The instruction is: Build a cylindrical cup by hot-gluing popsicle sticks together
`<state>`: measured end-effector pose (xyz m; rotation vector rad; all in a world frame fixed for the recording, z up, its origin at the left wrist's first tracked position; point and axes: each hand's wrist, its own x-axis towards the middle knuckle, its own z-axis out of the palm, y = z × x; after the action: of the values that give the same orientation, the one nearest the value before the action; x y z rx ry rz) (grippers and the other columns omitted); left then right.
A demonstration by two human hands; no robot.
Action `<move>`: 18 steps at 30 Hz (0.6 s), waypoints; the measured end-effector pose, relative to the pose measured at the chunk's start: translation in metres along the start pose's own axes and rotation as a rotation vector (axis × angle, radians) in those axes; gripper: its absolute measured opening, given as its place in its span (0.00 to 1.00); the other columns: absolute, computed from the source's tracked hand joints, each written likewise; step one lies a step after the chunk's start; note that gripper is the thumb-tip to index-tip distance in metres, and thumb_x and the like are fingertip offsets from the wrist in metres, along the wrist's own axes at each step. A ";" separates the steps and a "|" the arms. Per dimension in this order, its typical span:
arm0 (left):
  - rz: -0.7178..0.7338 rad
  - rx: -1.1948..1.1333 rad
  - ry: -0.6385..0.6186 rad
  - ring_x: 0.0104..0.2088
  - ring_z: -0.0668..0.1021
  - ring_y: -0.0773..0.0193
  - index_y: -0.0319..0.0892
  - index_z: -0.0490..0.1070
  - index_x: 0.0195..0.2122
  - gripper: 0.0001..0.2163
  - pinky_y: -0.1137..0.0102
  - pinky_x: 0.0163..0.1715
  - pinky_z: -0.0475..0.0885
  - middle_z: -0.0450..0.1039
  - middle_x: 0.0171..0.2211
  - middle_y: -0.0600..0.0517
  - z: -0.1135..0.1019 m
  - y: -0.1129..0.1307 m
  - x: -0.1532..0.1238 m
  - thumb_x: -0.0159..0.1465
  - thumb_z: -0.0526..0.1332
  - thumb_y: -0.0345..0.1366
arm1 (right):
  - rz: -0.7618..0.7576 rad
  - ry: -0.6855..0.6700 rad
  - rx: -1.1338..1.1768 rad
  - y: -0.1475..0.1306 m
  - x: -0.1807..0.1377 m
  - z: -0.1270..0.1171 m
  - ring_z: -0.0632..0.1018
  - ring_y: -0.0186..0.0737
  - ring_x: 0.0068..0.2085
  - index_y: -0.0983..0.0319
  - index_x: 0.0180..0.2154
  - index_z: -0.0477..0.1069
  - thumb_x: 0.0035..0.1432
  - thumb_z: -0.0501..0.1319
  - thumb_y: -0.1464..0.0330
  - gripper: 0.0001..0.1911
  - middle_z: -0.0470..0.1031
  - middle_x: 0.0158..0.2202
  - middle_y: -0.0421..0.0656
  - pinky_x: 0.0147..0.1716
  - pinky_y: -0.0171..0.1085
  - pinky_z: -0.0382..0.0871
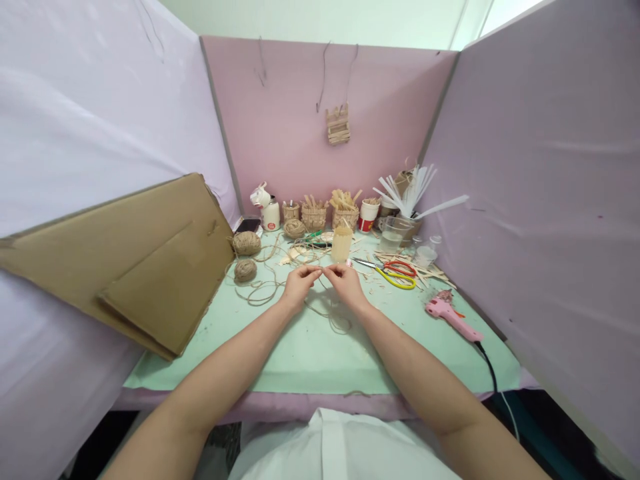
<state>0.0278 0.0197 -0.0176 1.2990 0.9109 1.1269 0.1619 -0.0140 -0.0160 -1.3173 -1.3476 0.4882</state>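
Over the middle of the green table, my left hand and my right hand meet fingertip to fingertip. Both are closed in a pinch on jute twine, whose loose loops hang and lie below them. The bit of twine right between the fingertips is too small to make out clearly. Just behind my hands stands a pale wooden-stick holder. Twine balls lie to the left, with strands curling toward my left hand. Scissors with red and yellow handles rest to the right of my right hand.
A pink glue gun with a black cord lies at the right. Cardboard leans at the left. Along the back stand stick-filled baskets, a paper cup, white strips and a plastic cup. Wood scraps are scattered at right.
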 end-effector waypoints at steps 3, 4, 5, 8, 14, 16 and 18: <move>-0.002 0.011 0.005 0.31 0.72 0.66 0.40 0.78 0.30 0.13 0.71 0.30 0.63 0.76 0.29 0.51 0.001 0.002 -0.002 0.47 0.70 0.43 | -0.029 0.015 -0.014 0.001 0.000 -0.001 0.73 0.38 0.28 0.63 0.27 0.76 0.53 0.59 0.59 0.14 0.76 0.25 0.42 0.30 0.36 0.66; -0.013 -0.003 0.013 0.30 0.72 0.66 0.40 0.78 0.30 0.13 0.72 0.30 0.63 0.76 0.29 0.51 0.001 0.002 -0.002 0.47 0.70 0.43 | -0.047 0.025 -0.023 0.001 0.000 -0.001 0.73 0.38 0.28 0.62 0.27 0.75 0.54 0.59 0.60 0.14 0.76 0.26 0.42 0.30 0.36 0.66; -0.032 -0.031 0.023 0.30 0.72 0.67 0.40 0.77 0.30 0.12 0.72 0.29 0.63 0.75 0.29 0.52 0.002 0.003 -0.003 0.47 0.70 0.41 | -0.069 0.036 -0.035 0.001 -0.001 -0.001 0.73 0.38 0.29 0.62 0.27 0.75 0.54 0.58 0.61 0.13 0.75 0.26 0.42 0.31 0.37 0.66; -0.176 -0.218 0.009 0.28 0.71 0.71 0.40 0.75 0.29 0.09 0.76 0.26 0.61 0.73 0.28 0.54 0.005 0.005 -0.004 0.48 0.70 0.36 | -0.157 0.058 -0.082 -0.002 -0.005 0.000 0.72 0.38 0.31 0.61 0.25 0.72 0.55 0.58 0.65 0.10 0.73 0.27 0.42 0.35 0.37 0.66; -0.466 -0.382 -0.159 0.20 0.67 0.74 0.37 0.69 0.24 0.05 0.80 0.18 0.58 0.66 0.20 0.54 -0.002 0.013 0.001 0.55 0.64 0.29 | -0.332 -0.014 -0.140 -0.006 -0.010 -0.001 0.71 0.38 0.33 0.59 0.28 0.72 0.57 0.58 0.69 0.06 0.70 0.31 0.41 0.36 0.37 0.65; -0.497 -0.397 -0.198 0.20 0.67 0.74 0.37 0.69 0.25 0.05 0.80 0.17 0.59 0.66 0.20 0.53 -0.004 0.015 0.002 0.57 0.63 0.29 | -0.355 -0.016 -0.142 -0.007 -0.010 -0.001 0.71 0.38 0.33 0.59 0.29 0.72 0.58 0.58 0.69 0.06 0.70 0.32 0.42 0.36 0.37 0.65; -0.490 -0.405 -0.221 0.21 0.67 0.75 0.37 0.70 0.26 0.04 0.81 0.17 0.59 0.67 0.21 0.53 -0.006 0.017 0.001 0.57 0.64 0.29 | -0.355 0.006 -0.139 -0.008 -0.010 -0.002 0.70 0.37 0.32 0.59 0.29 0.71 0.58 0.58 0.69 0.06 0.70 0.32 0.42 0.35 0.37 0.65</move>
<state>0.0204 0.0205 -0.0011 0.7895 0.7338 0.7159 0.1581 -0.0256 -0.0128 -1.1540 -1.5920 0.1493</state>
